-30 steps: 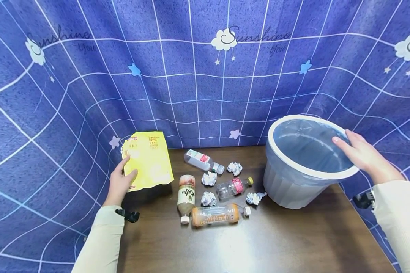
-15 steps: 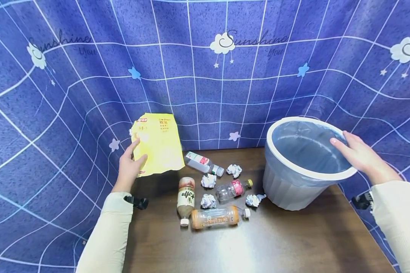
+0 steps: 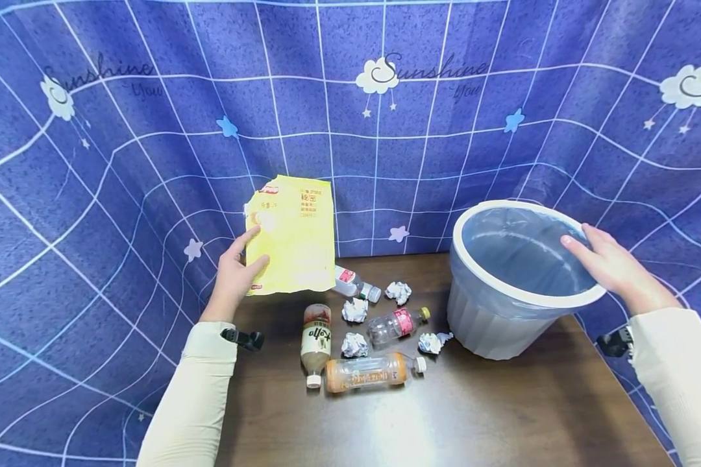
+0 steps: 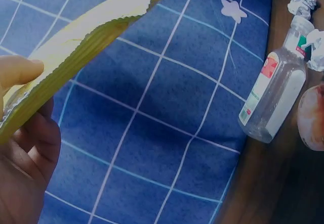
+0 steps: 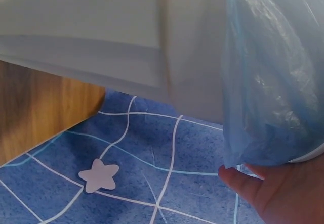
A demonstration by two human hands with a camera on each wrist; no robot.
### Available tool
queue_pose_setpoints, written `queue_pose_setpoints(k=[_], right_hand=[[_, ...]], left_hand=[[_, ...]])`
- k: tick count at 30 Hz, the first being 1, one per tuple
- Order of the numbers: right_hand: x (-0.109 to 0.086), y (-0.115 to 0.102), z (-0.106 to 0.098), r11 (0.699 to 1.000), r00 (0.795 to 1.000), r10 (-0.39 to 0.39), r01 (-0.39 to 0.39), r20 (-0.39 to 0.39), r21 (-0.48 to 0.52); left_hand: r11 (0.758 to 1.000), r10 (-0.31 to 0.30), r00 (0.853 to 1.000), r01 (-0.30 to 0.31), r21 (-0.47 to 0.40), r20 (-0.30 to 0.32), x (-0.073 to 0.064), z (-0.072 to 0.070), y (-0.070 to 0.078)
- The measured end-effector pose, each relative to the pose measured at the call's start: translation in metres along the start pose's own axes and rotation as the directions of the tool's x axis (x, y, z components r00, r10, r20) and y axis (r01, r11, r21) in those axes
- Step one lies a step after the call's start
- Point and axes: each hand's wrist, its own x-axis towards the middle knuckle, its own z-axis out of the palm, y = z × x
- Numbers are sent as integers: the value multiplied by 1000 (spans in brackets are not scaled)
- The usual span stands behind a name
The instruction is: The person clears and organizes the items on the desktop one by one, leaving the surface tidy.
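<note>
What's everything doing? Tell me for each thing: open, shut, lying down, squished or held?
Yellow packet: held up; can't tell if it's sealed.
Left hand: pinching the packet.
Bin: open at the top, bag-lined.
Right hand: gripping the bin's rim.
Brown bottle: lying, capped.
Orange bottle: lying, capped.
Yellow-capped bottle: lying, capped.
Back bottle: lying, capped.
Paper balls: squished.

Left hand (image 3: 235, 277) pinching, right hand (image 3: 616, 269) gripping, both well apart
</note>
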Motion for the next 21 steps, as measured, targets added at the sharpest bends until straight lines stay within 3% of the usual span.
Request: queue_pose_setpoints(k=[4,9,16,21], right_hand=[[0,0,0,1000,1000,8,-8,7,-1],[0,2,1,1000,1000,15,-14,13,-10],[-1,1,0,1000,1000,21,-21,14,-4],[-2,0,0,998,998,54,-53,37,-15]], left_hand=[[999,46,999,-46,-17,1,0,5,8],[998,27,999,-26,-65,22,2,15,21],[986,99,995,-94,-141,27,14,42,36],[977,134,989,-120,-178,68,19,60,50]])
